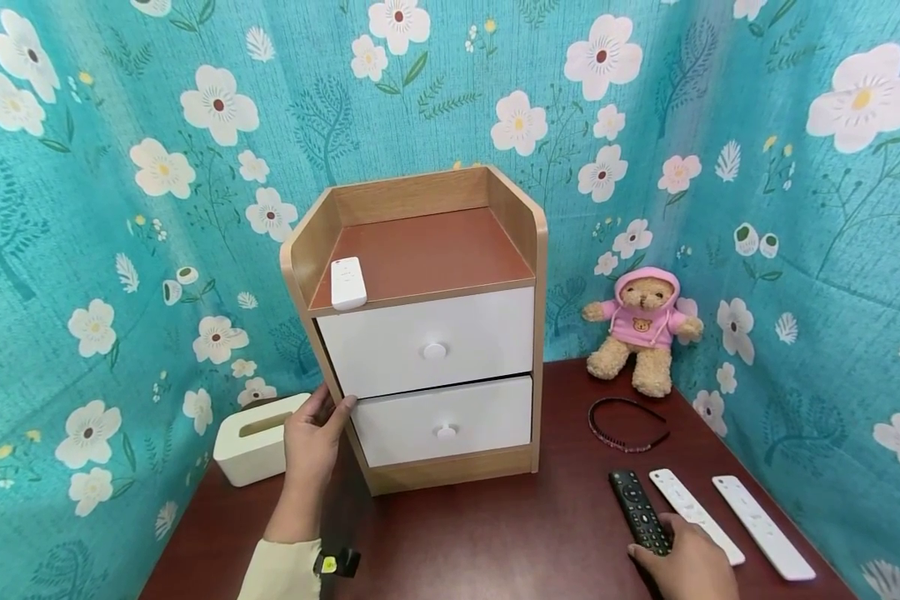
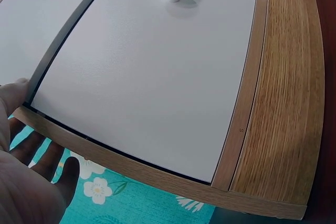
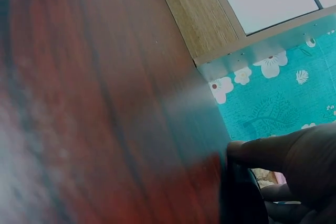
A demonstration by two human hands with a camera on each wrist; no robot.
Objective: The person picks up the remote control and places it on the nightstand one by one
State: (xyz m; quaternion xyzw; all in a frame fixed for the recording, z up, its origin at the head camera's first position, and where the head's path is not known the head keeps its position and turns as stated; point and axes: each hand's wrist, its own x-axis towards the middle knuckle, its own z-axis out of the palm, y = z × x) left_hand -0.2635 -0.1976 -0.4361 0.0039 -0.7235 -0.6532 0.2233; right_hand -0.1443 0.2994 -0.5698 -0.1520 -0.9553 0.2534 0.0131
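A small wooden cabinet point(image 1: 453, 487) with two white drawers stands in the middle of the table. At its left front edge my left hand point(image 1: 313, 425) holds it, thumb at the gap between the upper drawer point(image 1: 390, 354) and the lower drawer point(image 1: 397, 429). The other left fingers lie along the outer side wall, as the left wrist view shows. At the right, my right hand point(image 1: 693, 562) grips the lower end of a black remote control point(image 1: 633, 500), thumb on one side; its palm hides part of it. A white remote point(image 1: 347, 283) lies on the cabinet top.
Two long white remotes point(image 1: 761, 525) lie right of the black one. Behind them are a beaded headband point(image 1: 626, 446) and a teddy bear point(image 1: 645, 321) in a pink hoodie. A cream tissue box point(image 1: 251, 458) stands left of the cabinet. Floral curtains point(image 1: 217, 192) enclose the table.
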